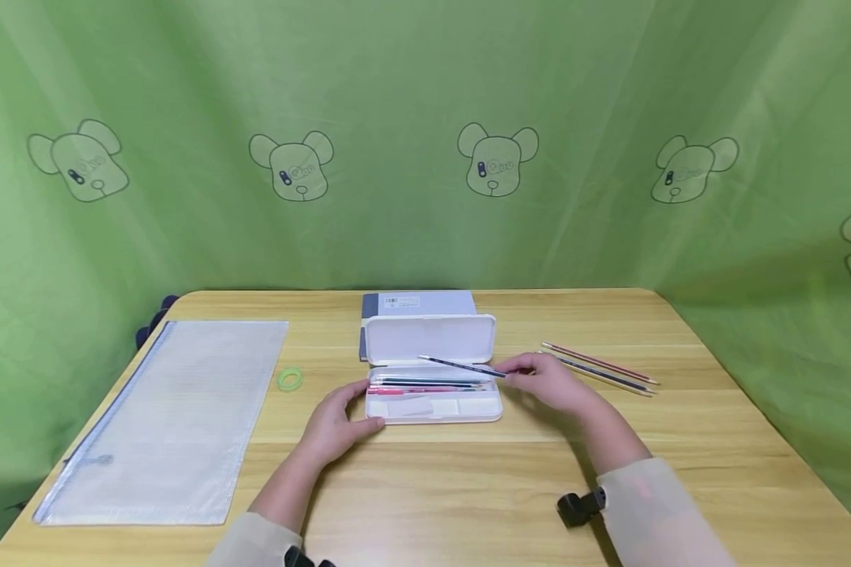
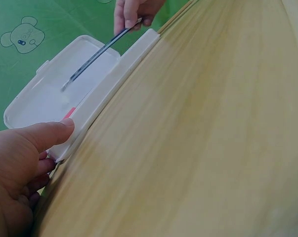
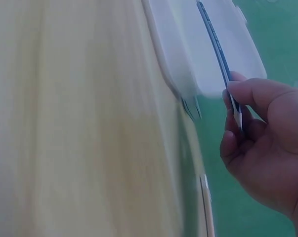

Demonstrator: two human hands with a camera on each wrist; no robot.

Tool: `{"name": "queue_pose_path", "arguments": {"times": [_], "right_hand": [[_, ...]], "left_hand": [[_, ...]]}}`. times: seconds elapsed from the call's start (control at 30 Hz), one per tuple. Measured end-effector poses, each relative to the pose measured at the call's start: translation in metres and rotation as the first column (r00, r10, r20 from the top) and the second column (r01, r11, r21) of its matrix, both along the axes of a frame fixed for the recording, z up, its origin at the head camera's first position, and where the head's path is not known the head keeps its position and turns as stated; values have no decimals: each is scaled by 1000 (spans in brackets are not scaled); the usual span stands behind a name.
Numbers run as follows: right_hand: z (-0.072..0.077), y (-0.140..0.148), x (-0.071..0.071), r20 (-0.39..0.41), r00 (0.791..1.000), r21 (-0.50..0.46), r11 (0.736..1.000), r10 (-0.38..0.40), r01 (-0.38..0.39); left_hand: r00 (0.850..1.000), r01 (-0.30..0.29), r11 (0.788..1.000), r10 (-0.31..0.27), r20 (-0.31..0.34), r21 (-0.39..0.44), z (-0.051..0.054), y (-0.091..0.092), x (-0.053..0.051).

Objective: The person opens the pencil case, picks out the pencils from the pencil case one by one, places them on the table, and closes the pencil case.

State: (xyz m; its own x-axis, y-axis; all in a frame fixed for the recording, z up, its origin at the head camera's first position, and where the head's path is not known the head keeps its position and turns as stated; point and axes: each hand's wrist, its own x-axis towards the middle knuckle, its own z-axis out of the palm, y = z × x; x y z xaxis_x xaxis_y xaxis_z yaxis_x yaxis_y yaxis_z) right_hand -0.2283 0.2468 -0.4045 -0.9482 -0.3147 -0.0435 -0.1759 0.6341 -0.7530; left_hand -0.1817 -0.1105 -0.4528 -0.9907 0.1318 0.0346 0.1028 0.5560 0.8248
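An open white pencil case (image 1: 468, 408) lies on the table with several pencils (image 1: 425, 383) in its back compartment and a whitish block (image 1: 410, 406) in front. My left hand (image 1: 333, 425) grips the case's left end; in the left wrist view the thumb of that hand (image 2: 20, 168) lies on the rim, fingers at the side. My right hand (image 1: 549, 382) pinches a dark pencil (image 1: 461, 365) near its sharpened end, above the case's back right part. The right wrist view shows this pencil (image 3: 215, 44) between thumb and fingers of the hand (image 3: 272, 133), its point toward the palm.
Right of the case lie a red pencil (image 1: 603, 363) and dark pencils (image 1: 610, 377). A blue-grey book or box (image 1: 425, 303) is behind the lid. To the left are a green ring (image 1: 290, 379) and a translucent zip pouch (image 1: 170, 417). Green curtain (image 1: 397, 236) surrounds the table's back and sides.
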Motion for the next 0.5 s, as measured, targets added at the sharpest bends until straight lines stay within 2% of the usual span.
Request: {"name": "queue_pose_path", "arguments": {"times": [0.2,0.5], "right_hand": [[8,30,10,-47,998,37,999,-29,31],[17,84,29,-60,994,126,987,-94,100]], "left_hand": [[1000,-1,1000,1,6,1,0,0,0],[1000,0,1000,0,9,-9,1,0,0]]}}
